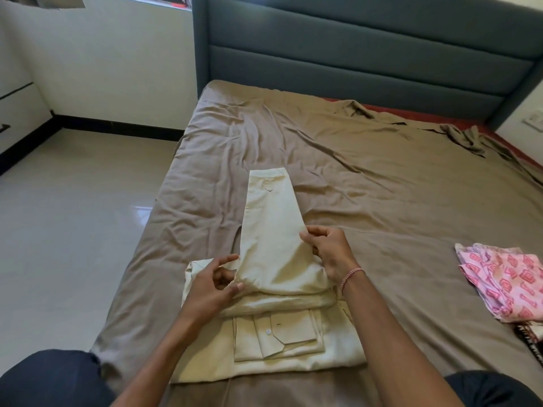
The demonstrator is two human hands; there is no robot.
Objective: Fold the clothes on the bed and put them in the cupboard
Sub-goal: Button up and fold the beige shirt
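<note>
Cream button-up shirt (282,356) sends its long sleeve (270,212) straight away from the person. Left hand (211,284) and right hand (329,251) pinch its near end, 1 per edge.

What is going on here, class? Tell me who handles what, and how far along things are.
A person is folding a cream shirt on the bed. The left hand and right hand pinch the near end of its sleeve, which lies stretched away from them. A pink cloth lies at the bed's right side.
</note>
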